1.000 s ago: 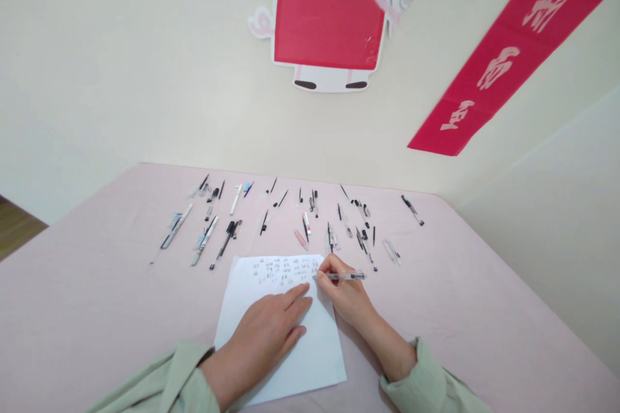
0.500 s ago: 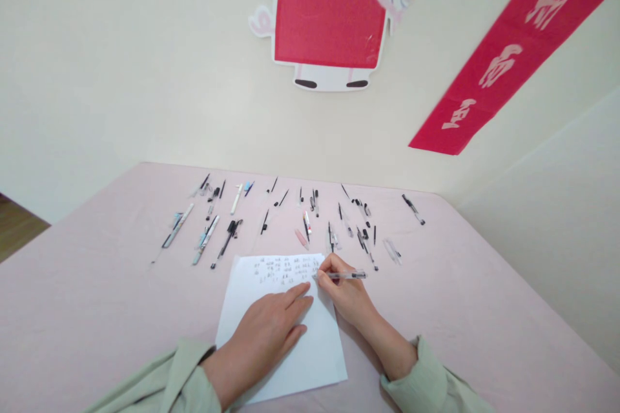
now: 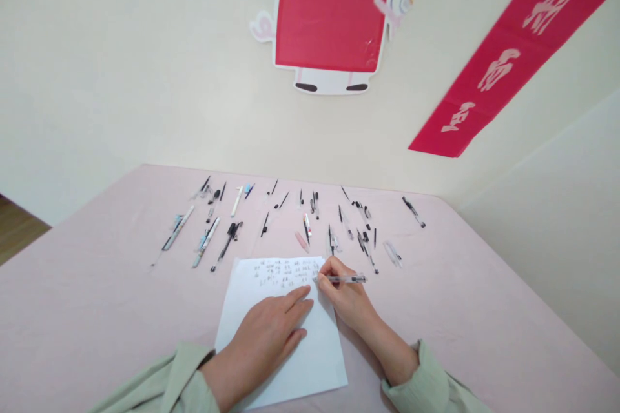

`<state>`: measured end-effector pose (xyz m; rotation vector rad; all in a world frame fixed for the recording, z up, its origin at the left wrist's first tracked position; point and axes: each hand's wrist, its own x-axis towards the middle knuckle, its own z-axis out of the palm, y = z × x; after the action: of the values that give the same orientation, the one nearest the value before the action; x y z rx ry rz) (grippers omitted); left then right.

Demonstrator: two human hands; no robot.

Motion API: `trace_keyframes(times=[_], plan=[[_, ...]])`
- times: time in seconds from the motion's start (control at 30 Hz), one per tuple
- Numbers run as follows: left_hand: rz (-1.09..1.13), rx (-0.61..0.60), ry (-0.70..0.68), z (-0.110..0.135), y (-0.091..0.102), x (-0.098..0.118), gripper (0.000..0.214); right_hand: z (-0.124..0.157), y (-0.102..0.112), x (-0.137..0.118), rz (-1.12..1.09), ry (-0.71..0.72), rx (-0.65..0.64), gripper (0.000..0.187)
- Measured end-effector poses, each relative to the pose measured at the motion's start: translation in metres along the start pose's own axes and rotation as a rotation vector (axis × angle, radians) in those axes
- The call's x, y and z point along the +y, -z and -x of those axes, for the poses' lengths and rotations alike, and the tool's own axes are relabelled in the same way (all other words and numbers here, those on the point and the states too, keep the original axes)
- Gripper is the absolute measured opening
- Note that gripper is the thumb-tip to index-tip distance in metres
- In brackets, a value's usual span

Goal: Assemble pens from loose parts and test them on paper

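A sheet of white paper [image 3: 314, 361] lies on the pink table, with several lines of small handwriting across its upper part. My left hand [image 3: 268, 329] rests flat on the sheet, fingers stretched out to the upper right and holding nothing. At the sheet's upper right edge, my right hand [image 3: 346, 290] pinches a clear pen [image 3: 351, 279]. The pen's tip points left and is at the paper beside the writing; whether it touches is too small to tell. Its back end sticks out to the right of the hand.
Behind the paper, several pens, caps and refills lie scattered over the table [image 3: 121, 310], among them a white pen [image 3: 237, 201], a pink pen part [image 3: 302, 242] and a black-capped pen [image 3: 413, 211]. A pale wall with a red cartoon cutout [image 3: 329, 13] and a red banner [image 3: 498, 71] stands behind.
The whole view has shifted very slightly downward. Both hands and the pen keep nearly the same place on the paper.
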<state>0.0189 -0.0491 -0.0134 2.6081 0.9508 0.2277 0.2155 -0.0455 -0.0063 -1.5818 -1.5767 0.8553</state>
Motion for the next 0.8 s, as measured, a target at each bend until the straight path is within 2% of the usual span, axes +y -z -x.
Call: trace_keyframes(times=[0.57,0.8], plan=[[-0.021,0.017,-0.011,-0.0003,-0.0002,-0.0005,0.036,-0.0008,0.0006,-0.0002,0.000,0.016,0.007,0.014],[-0.001,0.072,-0.022,0.0013,-0.0064,-0.0039,0.035,0.0002,0.0009,-0.0004,0.003,0.002,0.008,0.014]])
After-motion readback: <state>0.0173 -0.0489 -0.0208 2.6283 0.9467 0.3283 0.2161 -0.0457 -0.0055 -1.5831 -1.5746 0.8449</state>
